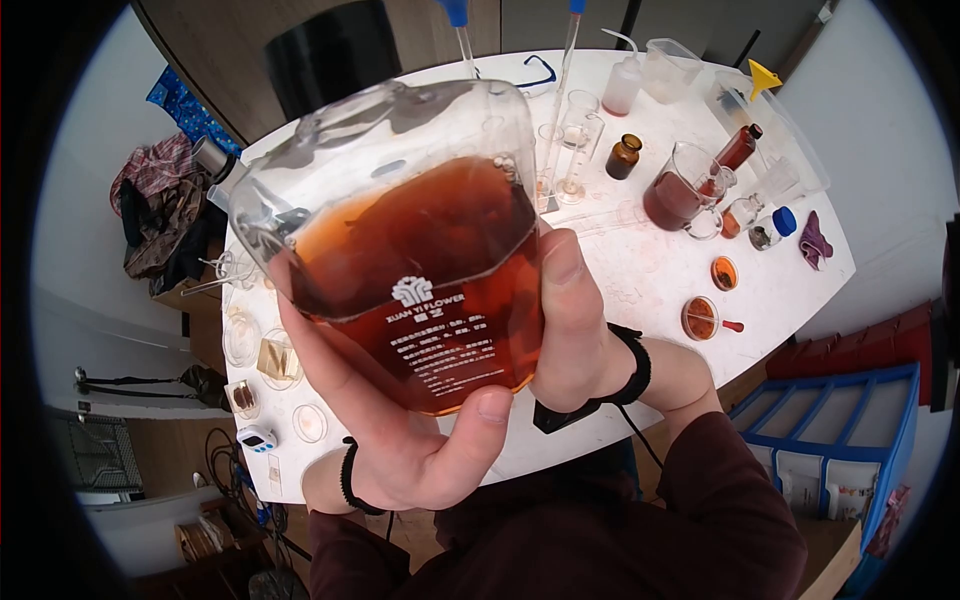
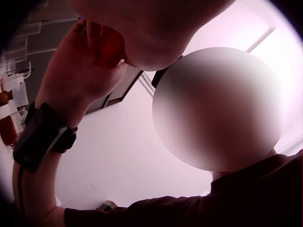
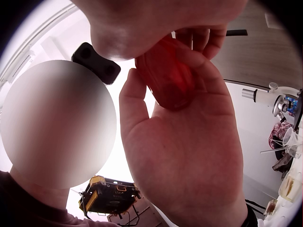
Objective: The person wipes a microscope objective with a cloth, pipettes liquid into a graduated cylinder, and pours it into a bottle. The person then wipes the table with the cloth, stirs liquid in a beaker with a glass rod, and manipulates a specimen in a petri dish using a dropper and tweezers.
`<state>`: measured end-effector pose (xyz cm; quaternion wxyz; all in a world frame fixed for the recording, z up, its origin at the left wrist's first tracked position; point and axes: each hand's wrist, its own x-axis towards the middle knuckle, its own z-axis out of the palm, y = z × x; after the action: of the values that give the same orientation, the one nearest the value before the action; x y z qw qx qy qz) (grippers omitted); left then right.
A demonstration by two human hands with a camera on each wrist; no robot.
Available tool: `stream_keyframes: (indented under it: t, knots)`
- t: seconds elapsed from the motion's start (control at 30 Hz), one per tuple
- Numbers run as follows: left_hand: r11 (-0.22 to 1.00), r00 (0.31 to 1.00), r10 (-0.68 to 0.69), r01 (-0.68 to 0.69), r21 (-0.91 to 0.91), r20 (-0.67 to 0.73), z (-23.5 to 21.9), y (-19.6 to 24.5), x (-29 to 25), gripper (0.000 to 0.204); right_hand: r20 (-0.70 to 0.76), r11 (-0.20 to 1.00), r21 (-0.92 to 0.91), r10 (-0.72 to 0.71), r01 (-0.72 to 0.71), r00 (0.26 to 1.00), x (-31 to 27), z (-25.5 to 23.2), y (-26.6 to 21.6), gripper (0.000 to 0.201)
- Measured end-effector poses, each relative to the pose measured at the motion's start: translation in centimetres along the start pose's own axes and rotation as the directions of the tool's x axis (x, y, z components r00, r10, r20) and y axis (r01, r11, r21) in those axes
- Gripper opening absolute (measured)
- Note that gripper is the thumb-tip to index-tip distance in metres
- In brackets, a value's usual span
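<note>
A clear, flat-sided bottle (image 1: 420,340) of red-brown liquid fills the centre of the head view, raised close to the camera over the table. It leans to one side, its black cap (image 1: 333,58) is on, and white print faces me. My left hand (image 1: 400,455) grips the lower left, fingers along the side and thumb at the bottom front edge. On the right side my right hand (image 1: 580,330) holds it, thumb upright against the edge and other fingers hidden behind. In the right wrist view, the bottle (image 3: 165,80) rests against the fingers of the left hand (image 3: 184,151).
On the white table (image 1: 600,265) stand a glass beaker (image 1: 672,205) of dark red liquid, a brown jar (image 1: 623,157), a wash bottle (image 1: 622,88) and a blue-capped jar (image 1: 772,228). Petri dishes (image 1: 700,318) lie at right; a timer (image 1: 257,438) is at left.
</note>
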<state>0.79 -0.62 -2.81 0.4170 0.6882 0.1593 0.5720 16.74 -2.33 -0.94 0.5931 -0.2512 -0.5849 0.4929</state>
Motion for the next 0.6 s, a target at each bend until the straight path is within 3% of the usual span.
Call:
stream_keyframes:
  t: [0.23, 0.3, 0.4, 0.6]
  knots:
    - [0.999, 1.000, -0.003, 0.003, -0.035, 0.019, 0.0, 0.2, -0.1, 0.122, 0.009, 1.000, 0.010, 0.003, -0.003, 1.000, 0.1, 0.2, -0.1, 0.086]
    - [0.999, 1.000, 0.000, 0.001, -0.042, 0.027, 0.0, 0.1, -0.2, 0.122, -0.132, 0.990, 0.068, -0.117, 0.127, 0.984, 0.4, 0.8, 0.2, 0.070]
    - [0.999, 0.999, 0.001, 0.001, -0.041, 0.038, 0.0, 0.2, -0.2, 0.121, -0.139, 0.994, 0.090, -0.055, 0.068, 0.989, 0.2, 1.0, 0.0, 0.071]
    - [0.996, 1.000, -0.026, 0.027, -0.085, 0.018, 0.2, 0.2, -0.4, 0.121, -0.123, 0.986, 0.144, -0.067, 0.085, 0.990, 0.2, 1.1, -0.1, 0.074]
